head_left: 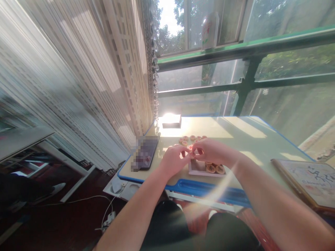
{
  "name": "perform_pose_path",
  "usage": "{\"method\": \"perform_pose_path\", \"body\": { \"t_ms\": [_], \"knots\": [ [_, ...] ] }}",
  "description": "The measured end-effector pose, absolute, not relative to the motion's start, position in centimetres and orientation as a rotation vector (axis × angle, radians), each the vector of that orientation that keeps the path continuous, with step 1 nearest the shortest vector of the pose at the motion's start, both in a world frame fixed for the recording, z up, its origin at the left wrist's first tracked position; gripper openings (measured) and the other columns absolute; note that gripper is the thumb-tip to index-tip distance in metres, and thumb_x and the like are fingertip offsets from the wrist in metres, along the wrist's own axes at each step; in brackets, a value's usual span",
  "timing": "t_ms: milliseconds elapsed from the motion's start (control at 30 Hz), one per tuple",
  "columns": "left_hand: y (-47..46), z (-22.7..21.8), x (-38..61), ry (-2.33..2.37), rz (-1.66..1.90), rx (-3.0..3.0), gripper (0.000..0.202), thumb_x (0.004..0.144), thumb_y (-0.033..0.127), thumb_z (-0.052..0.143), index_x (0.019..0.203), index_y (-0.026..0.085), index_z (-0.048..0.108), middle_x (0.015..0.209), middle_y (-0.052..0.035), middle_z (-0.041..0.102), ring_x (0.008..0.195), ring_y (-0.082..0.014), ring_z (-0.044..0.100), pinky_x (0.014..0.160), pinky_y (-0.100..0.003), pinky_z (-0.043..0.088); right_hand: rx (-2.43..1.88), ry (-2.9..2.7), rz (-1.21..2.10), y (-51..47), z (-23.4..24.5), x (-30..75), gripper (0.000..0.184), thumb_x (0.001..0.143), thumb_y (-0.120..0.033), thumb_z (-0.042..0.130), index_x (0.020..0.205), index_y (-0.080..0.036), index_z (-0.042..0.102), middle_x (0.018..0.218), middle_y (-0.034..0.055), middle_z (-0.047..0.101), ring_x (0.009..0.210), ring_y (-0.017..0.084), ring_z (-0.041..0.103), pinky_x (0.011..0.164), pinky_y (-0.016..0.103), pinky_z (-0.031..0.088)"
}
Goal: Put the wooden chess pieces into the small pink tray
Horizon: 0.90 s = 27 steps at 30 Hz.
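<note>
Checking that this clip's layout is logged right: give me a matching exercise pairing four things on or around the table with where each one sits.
Things:
1. phone
2. dark box
3. tray of wooden discs
4. carton

Places:
A. on the window ledge, above the table
B. by the table's near edge, just beneath the left hand and right hand
C. at the table's left edge
D. at the table's far edge, in the sun glare

Pairs: 1-C, 2-D, 3-B, 4-A.
</note>
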<state>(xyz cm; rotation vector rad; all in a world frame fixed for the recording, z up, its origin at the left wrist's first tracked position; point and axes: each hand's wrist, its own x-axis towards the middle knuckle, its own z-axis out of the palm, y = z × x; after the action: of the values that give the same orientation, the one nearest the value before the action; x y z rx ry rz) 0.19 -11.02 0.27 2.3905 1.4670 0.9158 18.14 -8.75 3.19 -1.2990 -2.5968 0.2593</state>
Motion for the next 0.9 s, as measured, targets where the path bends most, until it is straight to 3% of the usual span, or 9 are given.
{"method": "perform_pose_path", "body": {
  "t_ms": [200, 400, 900],
  "knots": [
    [-11.03, 0.26, 0.13, 1.448, 0.893, 2.414, 0.015, 0.076, 0.021, 0.058, 0.083, 0.021, 0.071, 0.071, 0.0001, 0.066, 0.065, -0.0123, 0.055, 0.067, -0.025, 0.042, -1.336, -2.614, 0.291, -9.28, 3.68, 17.76, 0.016, 0.074, -0.030, 0.058, 0.081, -0.022, 0.069, 0.072, 0.0018, 0.067, 0.063, 0.014, 0.056, 0.057, 0.024, 0.035],
    [-10.92, 0.31, 0.14, 1.468, 0.848, 2.430, 0.018, 0.076, 0.019, 0.056, 0.086, 0.021, 0.071, 0.072, -0.0004, 0.065, 0.066, -0.0132, 0.055, 0.068, -0.026, 0.043, -1.365, -2.557, 0.289, -9.00, 3.39, 17.78, 0.023, 0.075, -0.032, 0.057, 0.093, -0.022, 0.067, 0.074, 0.0025, 0.066, 0.061, 0.014, 0.054, 0.053, 0.024, 0.033],
    [-10.84, -0.03, 0.02, 1.475, 0.893, 2.494, 0.023, 0.076, 0.015, 0.053, 0.087, 0.022, 0.072, 0.072, -0.0012, 0.063, 0.064, -0.0126, 0.053, 0.066, -0.025, 0.042, -1.345, -2.577, 0.353, -8.93, 3.33, 17.95, 0.017, 0.076, -0.026, 0.056, 0.087, -0.025, 0.070, 0.069, 0.0012, 0.064, 0.060, 0.013, 0.051, 0.053, 0.023, 0.030]
  ]
}}
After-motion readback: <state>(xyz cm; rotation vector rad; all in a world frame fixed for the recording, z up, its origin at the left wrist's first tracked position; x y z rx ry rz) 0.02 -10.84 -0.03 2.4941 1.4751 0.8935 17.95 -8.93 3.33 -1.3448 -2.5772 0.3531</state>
